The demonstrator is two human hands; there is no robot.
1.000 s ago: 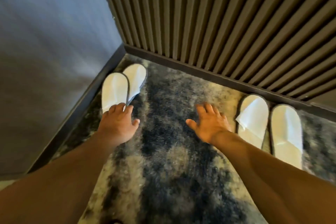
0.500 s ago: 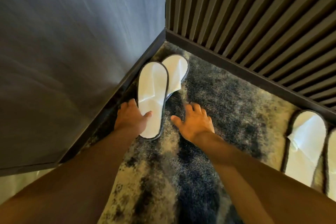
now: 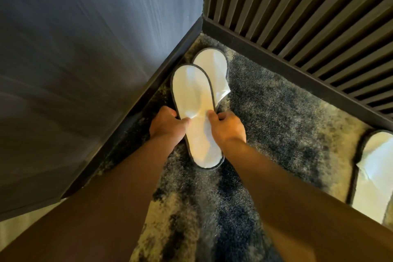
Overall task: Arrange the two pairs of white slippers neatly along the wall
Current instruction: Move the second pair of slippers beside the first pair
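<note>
White terry of the top slipper [image 3: 194, 100] is being pinched at mid-length by the left hand [image 3: 167, 124] and the right hand [image 3: 228, 126], fingers closed on opposite edges. Beyond the grip, its toe is lying over the lower slipper [image 3: 214, 64] in the corner. Well right of the grip, another slipper [image 3: 374, 174] is lying on the carpet [image 3: 276, 117].
</note>
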